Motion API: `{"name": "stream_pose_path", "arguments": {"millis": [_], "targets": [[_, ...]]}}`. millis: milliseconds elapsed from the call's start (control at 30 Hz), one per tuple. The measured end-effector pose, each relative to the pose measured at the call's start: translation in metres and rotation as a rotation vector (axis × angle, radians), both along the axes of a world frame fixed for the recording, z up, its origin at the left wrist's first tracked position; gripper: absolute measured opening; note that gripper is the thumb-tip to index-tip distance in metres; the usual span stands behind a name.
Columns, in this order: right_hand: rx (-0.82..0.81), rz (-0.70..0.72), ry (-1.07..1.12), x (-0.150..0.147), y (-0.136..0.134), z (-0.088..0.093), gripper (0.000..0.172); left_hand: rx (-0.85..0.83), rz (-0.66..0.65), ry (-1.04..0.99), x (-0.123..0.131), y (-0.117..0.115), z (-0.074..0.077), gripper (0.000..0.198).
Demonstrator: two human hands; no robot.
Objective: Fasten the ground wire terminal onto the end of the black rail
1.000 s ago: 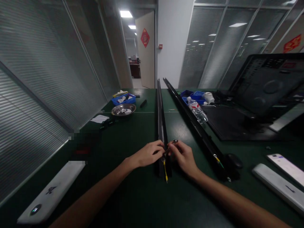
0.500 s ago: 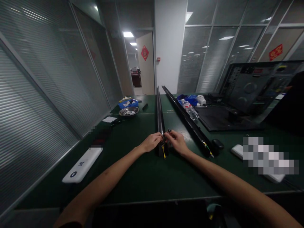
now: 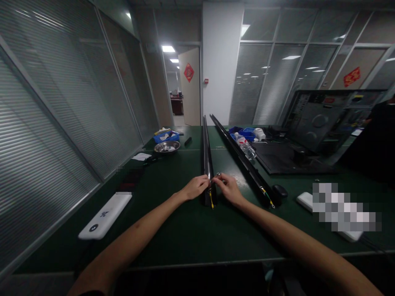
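A long, narrow black rail (image 3: 206, 154) lies lengthwise on the green table, its near end between my two hands. My left hand (image 3: 196, 187) has its fingers closed at the rail's left side near that end; whatever its fingertips pinch is hidden. From the right, my right hand (image 3: 228, 188) meets it with fingers bent together around a small shiny part (image 3: 218, 174), too small to name. Just below the fingertips, a short yellow wire (image 3: 211, 199) with a ring terminal hangs out over the rail's end. A second black rail (image 3: 239, 155) rests to the right, with a yellow-green wire (image 3: 268, 197) at its near end.
On the left are a white power bank-like device (image 3: 105, 216), a metal bowl (image 3: 167, 146) and a blue tray (image 3: 166, 137). Rightward are a plastic bottle (image 3: 245, 146), blue bins (image 3: 247, 132), a black rounded object (image 3: 279, 190), a large black panel (image 3: 321, 123) and a dark-clothed person (image 3: 370, 144).
The view has tilted up slightly, so the scene sits a little lower. Both hands stay at the rail's near end; the right fingers have shifted slightly around the small shiny part.
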State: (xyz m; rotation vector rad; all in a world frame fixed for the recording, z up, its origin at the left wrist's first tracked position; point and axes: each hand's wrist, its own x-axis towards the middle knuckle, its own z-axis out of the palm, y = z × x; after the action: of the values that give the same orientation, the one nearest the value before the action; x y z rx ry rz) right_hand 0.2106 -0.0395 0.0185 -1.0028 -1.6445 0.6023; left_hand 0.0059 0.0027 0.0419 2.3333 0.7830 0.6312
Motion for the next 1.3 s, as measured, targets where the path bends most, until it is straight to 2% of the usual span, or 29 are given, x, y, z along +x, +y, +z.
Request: {"name": "stream_pose_path", "arguments": {"millis": [433, 733, 1300], "targets": [[0.008, 0.061, 0.004, 0.0016, 0.0068, 0.0018, 0.037, 0.011, -0.002, 0.003, -0.0006, 0.0004, -0.0001, 0.038], [0.038, 0.058, -0.015, -0.0008, -0.0008, 0.0044, 0.035, 0.005, -0.01, -0.001, -0.0006, 0.0009, 0.0005, 0.036], [0.052, 0.05, 0.006, -0.0018, 0.0011, 0.0017, 0.038, -0.007, -0.019, -0.057, -0.0029, 0.0018, -0.0032, 0.037]]}}
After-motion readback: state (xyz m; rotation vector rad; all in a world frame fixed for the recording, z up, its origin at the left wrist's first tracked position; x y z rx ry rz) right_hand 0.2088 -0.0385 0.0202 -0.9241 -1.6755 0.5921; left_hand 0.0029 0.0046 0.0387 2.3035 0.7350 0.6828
